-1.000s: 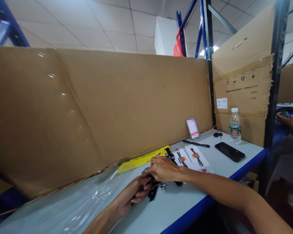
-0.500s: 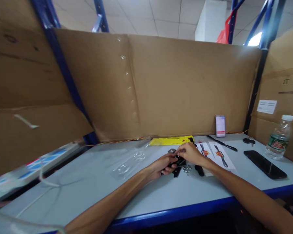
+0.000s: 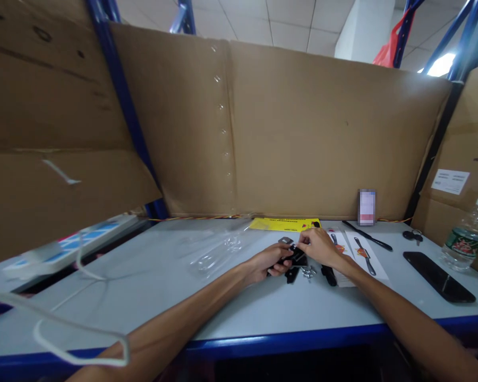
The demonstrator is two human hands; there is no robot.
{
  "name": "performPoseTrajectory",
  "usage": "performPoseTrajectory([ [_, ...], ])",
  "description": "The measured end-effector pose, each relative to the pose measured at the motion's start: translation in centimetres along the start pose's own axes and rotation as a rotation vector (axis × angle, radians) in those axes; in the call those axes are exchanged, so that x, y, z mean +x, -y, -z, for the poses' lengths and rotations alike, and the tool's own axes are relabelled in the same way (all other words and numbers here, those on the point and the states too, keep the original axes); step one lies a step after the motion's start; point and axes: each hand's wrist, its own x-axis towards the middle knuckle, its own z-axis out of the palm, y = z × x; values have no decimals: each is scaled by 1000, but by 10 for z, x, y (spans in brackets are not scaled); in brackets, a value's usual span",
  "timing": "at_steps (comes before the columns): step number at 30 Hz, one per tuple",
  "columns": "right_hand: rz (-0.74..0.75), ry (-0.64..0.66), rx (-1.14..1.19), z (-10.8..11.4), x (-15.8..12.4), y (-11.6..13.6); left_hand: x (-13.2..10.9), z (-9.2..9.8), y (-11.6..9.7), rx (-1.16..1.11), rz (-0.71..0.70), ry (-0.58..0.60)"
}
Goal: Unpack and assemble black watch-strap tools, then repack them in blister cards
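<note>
My left hand point(image 3: 269, 262) is closed around a black tool point(image 3: 298, 257), which looks like the body of a spokeshave. The fingers hide much of it. At the tool's upper end, my right hand point(image 3: 316, 246) has its fingertips pinched together on something too small to make out. Below the tool, a flat black piece point(image 3: 292, 275) and small silver metal parts point(image 3: 309, 272) lie on the table. A grey piece point(image 3: 286, 241) is just behind my left fingers. Beside my right wrist lies a black handle-like piece point(image 3: 329, 275), partly covered.
Clear plastic packaging point(image 3: 219, 253) lies left of my hands. A yellow sheet point(image 3: 281, 224) and a printed card point(image 3: 376, 264) lie behind and right. Farther right are a black rod point(image 3: 370, 237), keys point(image 3: 413, 236), a phone point(image 3: 440, 277) and a water bottle point(image 3: 465, 239). A white cable point(image 3: 79, 339) hangs front left.
The camera view has shifted, moving the scene slightly to the right. Both hands stay at the black tool, with the right fingertips still pinched at its upper end.
</note>
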Motion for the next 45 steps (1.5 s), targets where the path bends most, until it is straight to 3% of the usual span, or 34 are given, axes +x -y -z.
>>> performPoseTrajectory([
  [8, 99, 53, -8, 3, -3, 5, 0, 1, -1, 24, 24, 26],
  [14, 137, -4, 79, 11, 0, 1, -3, 0, -3, 14, 26, 13],
  [18, 224, 92, -33, 16, -1, -5, -4, -1, -3, 7, 22, 26],
  [23, 229, 88, -133, 15, -4, -7, -3, -1, -2, 32, 18, 35],
  [33, 181, 92, -169, 13, -1, -8, -7, -2, -4, 70, 17, 45],
  [40, 100, 69, -206, 9, -8, 10, -5, -1, -1, 72, 33, 42],
  [45, 9, 79, -68, 6, -6, 11, -6, -1, -2, 83, 49, 54],
])
